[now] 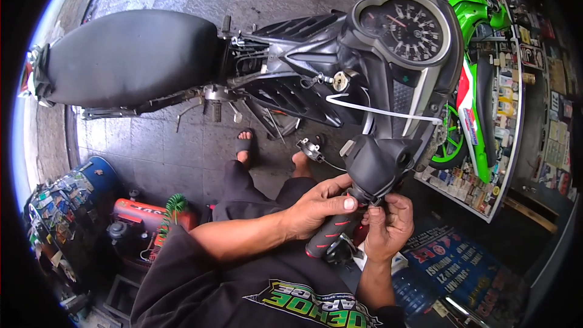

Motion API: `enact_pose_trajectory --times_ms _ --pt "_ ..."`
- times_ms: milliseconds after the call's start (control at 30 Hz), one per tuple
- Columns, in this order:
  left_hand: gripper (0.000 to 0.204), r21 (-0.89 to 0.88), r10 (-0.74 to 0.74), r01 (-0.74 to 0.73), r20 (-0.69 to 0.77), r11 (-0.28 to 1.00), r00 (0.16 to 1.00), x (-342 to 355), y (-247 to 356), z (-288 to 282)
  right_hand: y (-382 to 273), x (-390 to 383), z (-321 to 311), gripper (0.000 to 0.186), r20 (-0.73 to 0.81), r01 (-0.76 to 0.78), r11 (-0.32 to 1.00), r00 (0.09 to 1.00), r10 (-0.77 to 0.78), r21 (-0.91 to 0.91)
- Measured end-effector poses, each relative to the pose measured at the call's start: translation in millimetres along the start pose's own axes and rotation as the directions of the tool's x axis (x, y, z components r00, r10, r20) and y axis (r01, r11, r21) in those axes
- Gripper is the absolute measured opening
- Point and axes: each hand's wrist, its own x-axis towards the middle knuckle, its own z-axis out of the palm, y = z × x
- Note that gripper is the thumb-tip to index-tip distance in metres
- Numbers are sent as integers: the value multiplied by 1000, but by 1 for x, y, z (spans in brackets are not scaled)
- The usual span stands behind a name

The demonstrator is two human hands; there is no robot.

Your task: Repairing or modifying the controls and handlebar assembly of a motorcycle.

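**Handlebar grip held in both hands**

The handlebar grip (331, 235) is black rubber with short red bars along it. It sits on the end of the handlebar, just below the black switch housing (379, 164), at the near end of the motorcycle (291, 61).

The left hand (316, 206) is wrapped over the grip from the left, fingers closed on it, thumb pressed against the base of the housing. The right hand (388, 226) is at the junction of grip and housing, fingertips pinched together there; what they pinch cannot be made out.

Above the housing lies the round speedometer (405, 27). The black seat (127, 54) extends to the left.

A red compressor (143, 225) with a green coiled hose (173, 206) stands on the floor, lower left. No open container shows its contents.
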Motion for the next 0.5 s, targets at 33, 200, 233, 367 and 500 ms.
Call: enact_pose_trajectory --times_ms 33,200,233,367,500 --pt "56 -26 6 -6 8 1000 1000 1 0 -2 -1 -1 1 24 -22 28 1000 999 -28 9" --pt "55 -208 -34 59 122 976 992 8 -1 -12 -16 -23 17 32 -143 61 967 985 -99 -249" --pt "54 -279 -37 81 160 957 986 9 -2 -13 -21 -33 23 35 -194 63 972 975 -108 -225" --pt "50 -326 -53 91 124 941 991 13 -2 -18 -37 -67 40 49 37 -308 951 951 306 35" --pt "43 -374 -89 146 165 916 982 16 -1 -23 -22 -68 51 49 -69 -282 959 958 278 -43"
